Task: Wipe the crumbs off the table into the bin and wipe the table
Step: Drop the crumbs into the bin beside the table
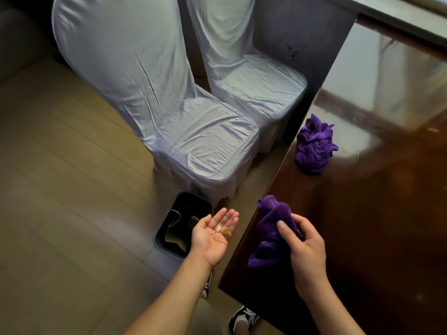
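1. Both forearms reach in from six o'clock of the head view, with a black-and-white sneaker (243, 319) on the floor between them.
2. At five o'clock the right hand (306, 247) grips a bunched purple cloth (272, 234), thumb on top, holding it at the table (387, 213) edge.
3. Just left of that, near six o'clock, the left hand (212, 235) lies flat and open, palm up, beside the table edge and not touching it.
4. On its palm sit the crumbs (222, 230): one white bit and a yellowish-brown bit, touching each other.
5. At seven o'clock of the palm, on the wooden floor, stands the dark bin (183, 226), open-topped, partly covered by the left hand.
6. A second purple cloth (314, 146) lies crumpled on the glossy brown table at three o'clock, near its edge.
7. Two fabric-covered chairs (169, 105) fill twelve o'clock.
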Motion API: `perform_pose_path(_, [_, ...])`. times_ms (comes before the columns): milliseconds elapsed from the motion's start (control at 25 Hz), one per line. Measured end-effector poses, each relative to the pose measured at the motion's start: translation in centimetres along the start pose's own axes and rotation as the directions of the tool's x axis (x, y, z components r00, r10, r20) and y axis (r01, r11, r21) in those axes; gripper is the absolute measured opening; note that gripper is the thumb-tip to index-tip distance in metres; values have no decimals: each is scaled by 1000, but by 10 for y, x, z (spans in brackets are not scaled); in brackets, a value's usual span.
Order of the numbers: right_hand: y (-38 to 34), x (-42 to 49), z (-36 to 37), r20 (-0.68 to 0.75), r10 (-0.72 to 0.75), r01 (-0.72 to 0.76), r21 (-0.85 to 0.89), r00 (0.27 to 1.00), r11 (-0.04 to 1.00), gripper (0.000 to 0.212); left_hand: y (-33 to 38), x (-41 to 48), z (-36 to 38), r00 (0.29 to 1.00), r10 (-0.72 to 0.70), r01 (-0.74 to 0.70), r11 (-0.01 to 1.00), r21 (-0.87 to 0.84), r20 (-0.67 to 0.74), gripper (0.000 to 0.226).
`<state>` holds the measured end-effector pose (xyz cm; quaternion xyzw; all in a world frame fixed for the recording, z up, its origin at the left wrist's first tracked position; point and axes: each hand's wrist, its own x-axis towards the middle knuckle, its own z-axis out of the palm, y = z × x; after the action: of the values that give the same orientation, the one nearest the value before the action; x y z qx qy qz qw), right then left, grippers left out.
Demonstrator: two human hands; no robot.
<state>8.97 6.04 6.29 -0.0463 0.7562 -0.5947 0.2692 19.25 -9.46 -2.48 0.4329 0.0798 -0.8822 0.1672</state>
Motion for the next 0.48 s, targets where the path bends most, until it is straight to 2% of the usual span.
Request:
perform_pose_path(280, [-9,1,11,22,92,-93,72,996,993,22,36,-5,-16,995,91,-87,990,-108,41,39])
perform_pose_path(480, [-6,4,16,57,80,-80,9,995,997,24,83,3,-47,970,240,-242,962,-125,-27,39])
